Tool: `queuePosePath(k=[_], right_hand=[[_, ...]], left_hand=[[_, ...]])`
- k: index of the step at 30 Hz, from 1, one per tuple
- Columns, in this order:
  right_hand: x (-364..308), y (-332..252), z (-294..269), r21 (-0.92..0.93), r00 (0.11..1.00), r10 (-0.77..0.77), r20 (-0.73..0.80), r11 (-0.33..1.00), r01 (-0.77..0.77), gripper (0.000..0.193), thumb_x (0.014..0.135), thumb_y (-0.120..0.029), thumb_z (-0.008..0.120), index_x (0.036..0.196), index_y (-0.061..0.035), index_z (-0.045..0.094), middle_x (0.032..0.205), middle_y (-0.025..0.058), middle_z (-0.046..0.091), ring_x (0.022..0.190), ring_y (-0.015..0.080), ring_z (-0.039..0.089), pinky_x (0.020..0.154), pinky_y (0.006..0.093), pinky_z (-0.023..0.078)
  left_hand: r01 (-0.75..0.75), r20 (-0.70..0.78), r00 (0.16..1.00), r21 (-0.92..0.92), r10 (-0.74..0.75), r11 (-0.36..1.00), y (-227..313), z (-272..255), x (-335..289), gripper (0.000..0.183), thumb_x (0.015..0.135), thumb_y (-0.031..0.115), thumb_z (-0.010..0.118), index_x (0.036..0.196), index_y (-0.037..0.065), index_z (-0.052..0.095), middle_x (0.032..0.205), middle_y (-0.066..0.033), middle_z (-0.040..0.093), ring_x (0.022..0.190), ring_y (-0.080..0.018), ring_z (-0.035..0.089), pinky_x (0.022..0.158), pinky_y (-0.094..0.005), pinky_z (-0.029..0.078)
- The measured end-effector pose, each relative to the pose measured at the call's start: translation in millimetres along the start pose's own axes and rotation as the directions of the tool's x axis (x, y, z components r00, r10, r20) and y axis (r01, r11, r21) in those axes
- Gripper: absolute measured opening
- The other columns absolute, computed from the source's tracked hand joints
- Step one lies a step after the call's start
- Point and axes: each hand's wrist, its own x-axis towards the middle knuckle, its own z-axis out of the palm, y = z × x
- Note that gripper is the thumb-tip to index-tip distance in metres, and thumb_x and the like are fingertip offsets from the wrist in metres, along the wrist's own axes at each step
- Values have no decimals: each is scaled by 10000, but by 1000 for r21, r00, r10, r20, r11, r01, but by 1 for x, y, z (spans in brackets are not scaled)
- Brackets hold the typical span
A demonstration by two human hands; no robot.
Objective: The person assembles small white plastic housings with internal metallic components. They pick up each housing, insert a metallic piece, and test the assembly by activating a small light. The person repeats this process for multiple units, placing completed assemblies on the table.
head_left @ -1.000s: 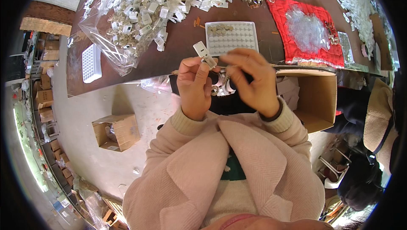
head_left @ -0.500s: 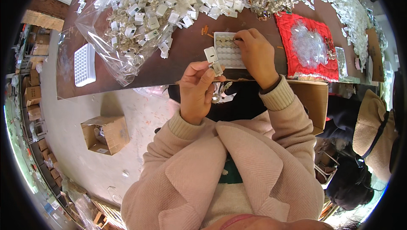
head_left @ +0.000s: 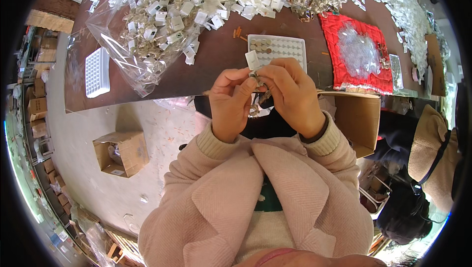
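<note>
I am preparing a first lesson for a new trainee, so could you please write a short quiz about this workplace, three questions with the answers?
1. True or false: the person's right grip is far apart from the left grip.
2. Where in the dimpled white tray do the round discs lie? A) left part, B) right part, C) spread over all of it.
3. Fill in: the quilted cloth on the table is coloured ____.

Key:
1. False; they come together at the white-tagged part.
2. A.
3. Red.
</note>
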Motion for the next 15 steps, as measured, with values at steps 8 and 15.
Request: queuePosePath(k=[8,15], right_hand=[[-4,3,-2,27,997,-34,-66,999,36,232,835,65,685,1045,-32,667,984,132,643,843,308,665,707,363,545],[-4,12,-6,217,999,40,34,975,-46,247,810,62,679,1034,-40,661,918,113,659,832,331,653,712,383,536]], left_hand=[[145,1,989,-60,-146,988,4,1,-1,152,970,23,647,1120,20,624,1002,-106,703,782,-122,702,401,-149,368],[329,69,944,-146,-322,933,9,-6,2,135,973,41,648,1098,0,618,959,-114,686,709,-116,664,384,-150,363]])
